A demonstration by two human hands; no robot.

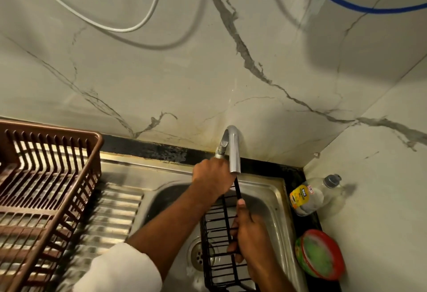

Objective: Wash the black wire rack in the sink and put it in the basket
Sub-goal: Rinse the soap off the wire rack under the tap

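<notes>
The black wire rack [218, 241] stands tilted in the steel sink [275, 201], its top bar reaching up just under the tap spout [234, 153]. My right hand [251, 234] grips the rack's right edge, thumb pointing up along the bar. My left hand [211, 177] reaches to the back of the sink and grips the tap's handle beside the spout. No water is visible running. The brown plastic basket [92, 176] sits on the drainboard to the left.
A dish-soap bottle [309, 196] lies on the black counter at the sink's right corner, with a red-rimmed tub of green scrub [320, 254] in front of it. A ribbed steel drainboard [115, 213] lies between basket and sink. Marble walls close in behind and right.
</notes>
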